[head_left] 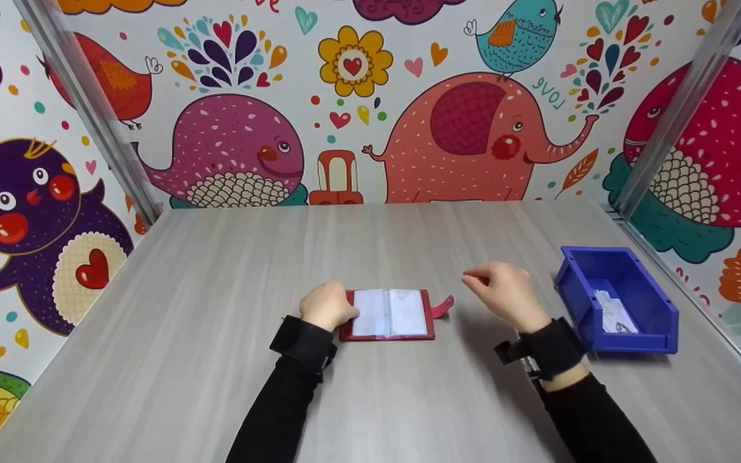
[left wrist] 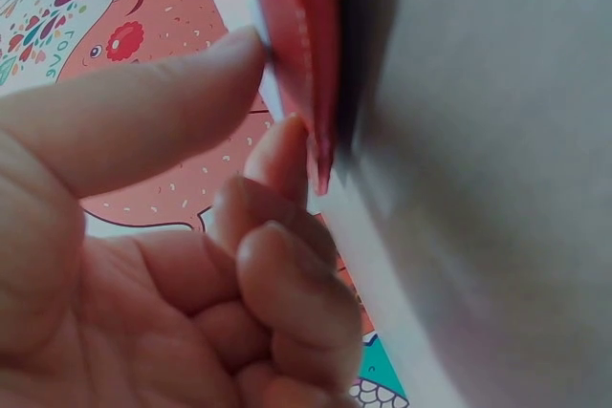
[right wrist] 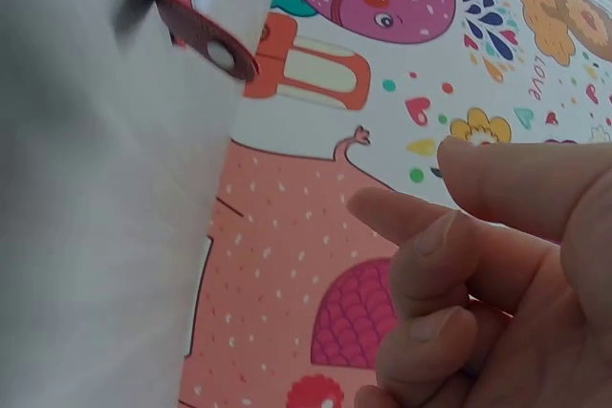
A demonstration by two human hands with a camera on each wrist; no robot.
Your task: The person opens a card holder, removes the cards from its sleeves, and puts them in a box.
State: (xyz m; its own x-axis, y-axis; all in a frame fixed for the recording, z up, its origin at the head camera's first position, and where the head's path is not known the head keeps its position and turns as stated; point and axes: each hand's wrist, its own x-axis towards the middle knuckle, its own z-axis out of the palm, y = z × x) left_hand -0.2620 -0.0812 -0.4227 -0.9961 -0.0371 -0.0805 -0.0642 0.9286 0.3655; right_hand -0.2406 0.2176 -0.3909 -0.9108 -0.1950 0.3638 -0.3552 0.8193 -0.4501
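Note:
A red card holder [head_left: 431,315] lies spread on the table, with pale clear sleeves [head_left: 407,312] showing inside. Its strap [head_left: 442,307] with a metal snap sticks out to the right. My left hand [head_left: 327,305] pinches the holder's left edge, thumb on the inner side and fingers curled beneath, as the left wrist view shows. Off to the right of the strap, my right hand [head_left: 502,292] hovers over the table. In the right wrist view its thumb [right wrist: 516,179] and index finger stand apart, the other fingers loosely curled, nothing between them.
A blue plastic bin [head_left: 650,308] stands on the table to the right of my right hand. White printed cards or papers [head_left: 613,312] lie in it. Walls with cartoon animals [head_left: 460,141] border the table [head_left: 216,270] at the back and sides. Both wrists wear black straps.

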